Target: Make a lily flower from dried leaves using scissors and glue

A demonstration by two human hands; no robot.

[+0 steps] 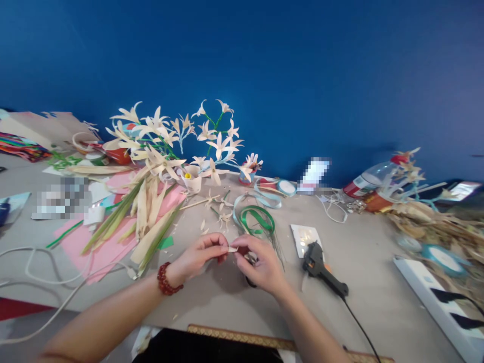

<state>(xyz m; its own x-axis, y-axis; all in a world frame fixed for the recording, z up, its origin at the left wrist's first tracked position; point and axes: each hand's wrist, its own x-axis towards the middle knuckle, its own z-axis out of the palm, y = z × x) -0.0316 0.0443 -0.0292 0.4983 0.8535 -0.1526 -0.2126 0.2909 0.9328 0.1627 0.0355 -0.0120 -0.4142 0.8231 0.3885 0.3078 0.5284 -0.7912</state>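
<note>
A small pale strip of corn husk (232, 249) is pinched between the thumb and forefinger of my left hand (207, 252), which wears a red bead bracelet. My right hand (260, 259) curls close by, its fingertips at the strip's other end. Under that palm, dark-handled scissors (250, 283) show in part; the rest is hidden. Small husk flowers (224, 217) and loose petal bits lie just beyond my hands. A green ribbon coil (260, 212) and thin wires (278, 247) rest behind my right hand.
Husk flowers on stems stand in a white cup (192, 180). Husks (147, 206) cover pink paper (75, 247) at left. A hot glue gun (321, 269) lies right, its cord running forward. A power strip (434, 302), bottle (372, 176) and dried husks (434, 224) occupy the far right.
</note>
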